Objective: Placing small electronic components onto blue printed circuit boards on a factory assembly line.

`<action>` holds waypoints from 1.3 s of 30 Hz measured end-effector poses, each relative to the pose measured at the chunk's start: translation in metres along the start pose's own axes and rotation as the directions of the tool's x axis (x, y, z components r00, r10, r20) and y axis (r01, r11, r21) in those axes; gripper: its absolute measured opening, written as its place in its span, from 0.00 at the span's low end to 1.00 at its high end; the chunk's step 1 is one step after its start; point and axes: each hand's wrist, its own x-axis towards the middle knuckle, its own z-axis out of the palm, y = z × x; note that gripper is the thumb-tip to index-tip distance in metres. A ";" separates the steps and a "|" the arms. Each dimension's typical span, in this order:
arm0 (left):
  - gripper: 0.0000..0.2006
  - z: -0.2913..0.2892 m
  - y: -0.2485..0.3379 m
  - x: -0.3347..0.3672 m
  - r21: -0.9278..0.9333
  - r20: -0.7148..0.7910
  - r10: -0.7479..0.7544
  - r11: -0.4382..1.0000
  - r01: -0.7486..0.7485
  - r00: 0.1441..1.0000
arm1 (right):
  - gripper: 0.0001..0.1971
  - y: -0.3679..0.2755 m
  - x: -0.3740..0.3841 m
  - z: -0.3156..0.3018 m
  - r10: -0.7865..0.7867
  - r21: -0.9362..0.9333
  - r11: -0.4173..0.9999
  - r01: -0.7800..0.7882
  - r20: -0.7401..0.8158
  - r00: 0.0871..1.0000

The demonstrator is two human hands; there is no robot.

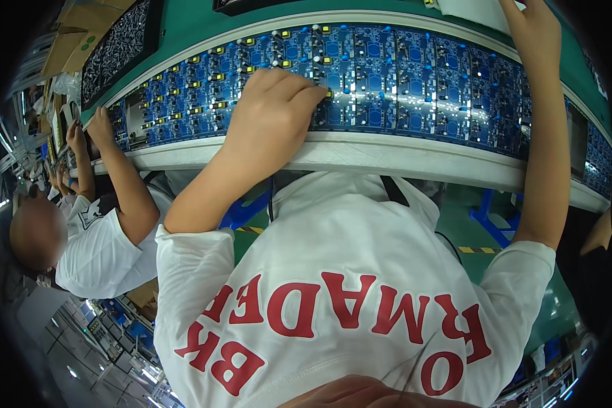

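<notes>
Head view: see blue boards point(375, 83) along the near edge of the desk point(190, 30), left hand point(273, 112) curled over them, right hand point(538, 30) out past them; cannot tell either grip. Best to press small yellow parts point(327, 60) gently, straight.

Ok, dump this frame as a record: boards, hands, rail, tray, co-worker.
boards: blue, in a long row
left hand: fingertips at a yellow part on the boards; grip unclear
right hand: upper right, partly cut off by the picture edge; grip unclear
rail: pale, along the boards' near side
tray: black, upper left, holding many small parts
co-worker: at left, arms raised
</notes>
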 end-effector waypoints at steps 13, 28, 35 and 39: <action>0.08 -0.011 -0.092 0.141 -0.286 0.028 -0.236 0.929 0.234 0.971 | 0.15 -0.103 -0.045 0.037 -0.087 0.167 0.986 -0.014 0.577 0.812; 0.09 -0.012 -0.093 0.138 -0.213 -0.261 -0.031 0.977 -0.026 0.965 | 0.06 -0.110 -0.048 0.056 -0.266 0.072 0.961 0.266 0.502 0.823; 0.10 -0.039 -0.063 0.105 -0.532 0.232 -0.218 0.787 0.311 0.948 | 0.06 -0.109 -0.047 0.058 -0.210 0.060 0.976 0.211 0.535 0.819; 0.09 -0.034 -0.056 0.096 -0.611 0.246 -0.237 0.715 0.340 0.940 | 0.07 -0.107 -0.045 0.056 -0.191 0.103 0.982 0.161 0.547 0.815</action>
